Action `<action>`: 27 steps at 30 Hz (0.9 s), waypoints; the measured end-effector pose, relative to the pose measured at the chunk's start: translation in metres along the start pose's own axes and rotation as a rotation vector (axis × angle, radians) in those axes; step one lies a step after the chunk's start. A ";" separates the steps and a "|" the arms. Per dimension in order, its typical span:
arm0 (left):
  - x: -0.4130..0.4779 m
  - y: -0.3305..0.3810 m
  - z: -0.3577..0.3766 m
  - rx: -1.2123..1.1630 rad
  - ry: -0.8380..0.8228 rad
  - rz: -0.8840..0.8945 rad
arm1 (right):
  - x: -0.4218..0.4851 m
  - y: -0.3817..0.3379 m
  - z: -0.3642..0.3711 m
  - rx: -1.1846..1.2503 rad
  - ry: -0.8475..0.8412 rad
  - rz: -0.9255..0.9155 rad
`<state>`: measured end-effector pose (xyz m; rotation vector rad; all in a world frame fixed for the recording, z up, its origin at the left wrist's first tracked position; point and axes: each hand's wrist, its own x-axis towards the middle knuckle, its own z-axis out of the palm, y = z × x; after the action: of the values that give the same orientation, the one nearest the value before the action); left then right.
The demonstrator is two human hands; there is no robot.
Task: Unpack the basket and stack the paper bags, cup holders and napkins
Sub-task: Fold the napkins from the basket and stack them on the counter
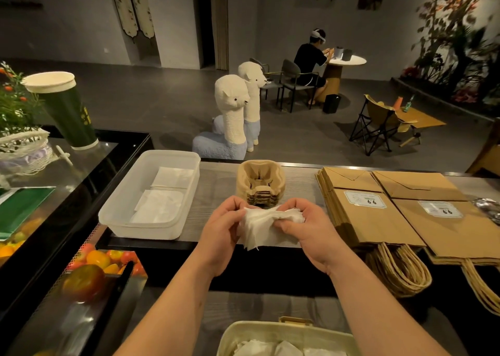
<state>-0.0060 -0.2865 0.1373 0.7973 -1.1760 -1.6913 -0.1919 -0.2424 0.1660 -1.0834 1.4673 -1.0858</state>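
Currently, a loose bundle of white paper napkins is held in the air over the near edge of the wooden counter, just in front of the stack of pulp cup holders.

Grip: the left hand pinches the bundle's left end between thumb and curled fingers. The right hand pinches the right end likewise.

Condition: the sheets are fanned and out of register, with corners hanging below the hands.

Handling assessment: very light, limp, no stiffness. The sheets will likely slide on one another and crease or tear under a hard squeeze. The advisable hold is along two opposite edges, thumb above and fingers beneath, so the bundle can be squared before it is laid down.

Surroundings: the clear plastic tub at left holds two flat piles of napkins and is the probable destination. Kraft paper bags lie stacked flat at right. The cream basket nearest the person shows more white paper inside, so unpacking is judged incomplete.
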 end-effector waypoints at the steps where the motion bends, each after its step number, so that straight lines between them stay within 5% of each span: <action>1: 0.001 -0.001 -0.002 0.015 0.017 0.021 | 0.002 0.001 0.002 -0.010 0.021 -0.009; 9: 0.014 -0.018 0.000 0.491 0.069 0.090 | 0.029 0.024 0.023 -0.036 0.101 -0.059; 14: 0.025 -0.029 0.011 0.501 0.158 0.105 | 0.031 0.036 0.023 0.022 0.282 -0.134; 24: 0.026 -0.032 0.020 0.292 0.348 0.093 | 0.035 0.039 0.035 0.149 0.289 -0.137; 27: 0.029 -0.039 0.035 0.278 0.475 0.169 | 0.041 0.038 0.048 0.208 0.435 -0.128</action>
<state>-0.0593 -0.2950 0.1125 1.1604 -1.1131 -1.1283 -0.1540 -0.2795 0.1153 -0.8346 1.5872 -1.6026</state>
